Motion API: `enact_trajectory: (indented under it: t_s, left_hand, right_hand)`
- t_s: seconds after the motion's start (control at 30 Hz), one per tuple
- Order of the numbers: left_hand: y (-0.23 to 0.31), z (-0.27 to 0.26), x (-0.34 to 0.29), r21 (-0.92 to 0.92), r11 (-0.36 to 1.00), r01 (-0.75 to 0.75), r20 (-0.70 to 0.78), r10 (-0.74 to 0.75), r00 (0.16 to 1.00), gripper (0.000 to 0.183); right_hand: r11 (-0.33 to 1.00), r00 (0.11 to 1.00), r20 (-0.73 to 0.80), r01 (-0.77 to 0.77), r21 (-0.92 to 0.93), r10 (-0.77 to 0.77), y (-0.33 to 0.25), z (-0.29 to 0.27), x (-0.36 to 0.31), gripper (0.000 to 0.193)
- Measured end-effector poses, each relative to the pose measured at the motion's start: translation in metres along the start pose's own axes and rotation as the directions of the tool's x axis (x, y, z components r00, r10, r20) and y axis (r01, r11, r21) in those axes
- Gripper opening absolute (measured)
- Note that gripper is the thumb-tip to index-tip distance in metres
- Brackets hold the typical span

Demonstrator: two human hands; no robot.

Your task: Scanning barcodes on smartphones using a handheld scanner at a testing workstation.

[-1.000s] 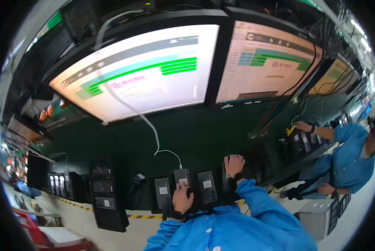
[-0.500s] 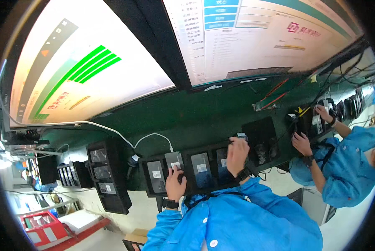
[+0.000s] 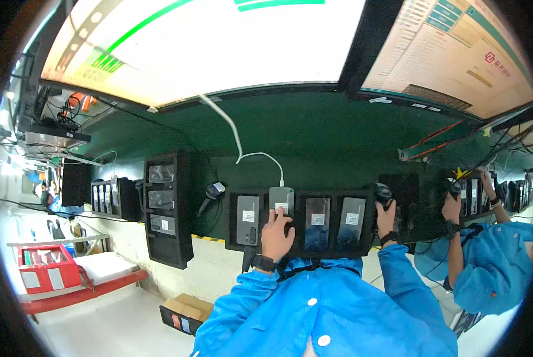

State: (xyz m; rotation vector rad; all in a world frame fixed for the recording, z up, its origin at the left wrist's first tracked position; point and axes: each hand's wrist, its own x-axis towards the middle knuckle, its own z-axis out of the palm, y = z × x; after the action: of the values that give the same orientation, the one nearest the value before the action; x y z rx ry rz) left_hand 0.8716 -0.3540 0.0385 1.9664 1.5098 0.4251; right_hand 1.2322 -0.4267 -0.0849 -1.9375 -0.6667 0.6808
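My left hand lies with its fingers spread over the lower part of a grey phone, which has a white cable plugged into its far end. That phone sits raised in a black tray, among other phones with white labels: one to its left, and two to its right. Beyond the tray's right end, my right hand is closed around a black handheld barcode scanner. Part of the scanner is hidden by the fingers.
A second black tray with packed phones stands to the left, beside another scanner. Monitors line the far side of the green bench. At right, a co-worker in a blue smock handles similar devices. A white cable crosses the bench.
The view has swung left. My right hand has gone from above the tray's right end to a grip on the scanner. My left hand stays on the cabled phone.
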Motion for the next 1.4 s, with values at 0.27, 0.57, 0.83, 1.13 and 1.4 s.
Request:
enact_trajectory:
  t_s: [0.27, 0.57, 0.83, 1.13, 1.4]
  left_hand:
    - [-0.007, -0.012, -0.004, 0.063, 0.991, -0.121, 0.15, 0.11, 0.983, 0.036]
    - [-0.009, -0.012, 0.003, -0.045, 0.995, -0.087, 0.171, 0.094, 0.981, 0.033]
    - [0.01, -0.007, 0.005, -0.032, 0.999, 0.027, 0.123, -0.023, 0.992, 0.033]
    - [0.016, -0.006, 0.004, 0.032, 0.996, 0.082, 0.144, -0.086, 0.986, 0.033]
    - [0.015, -0.008, 0.006, 0.015, 0.996, 0.087, 0.15, -0.088, 0.985, 0.032]
  right_hand:
    - [0.892, 0.982, 0.188, -0.106, 0.44, 0.024, -0.141, -0.025, -0.095, 0.024]
    - [0.831, 0.939, 0.265, -0.321, 0.453, 0.219, -0.149, -0.011, -0.135, 0.024]
    - [0.845, 0.905, 0.358, -0.367, 0.39, 0.228, -0.121, -0.026, -0.124, 0.027]
    - [0.806, 0.928, 0.279, -0.356, 0.472, 0.246, -0.111, -0.053, -0.102, 0.026]
    - [0.828, 0.928, 0.294, -0.345, 0.441, 0.229, -0.111, -0.062, -0.109, 0.029]
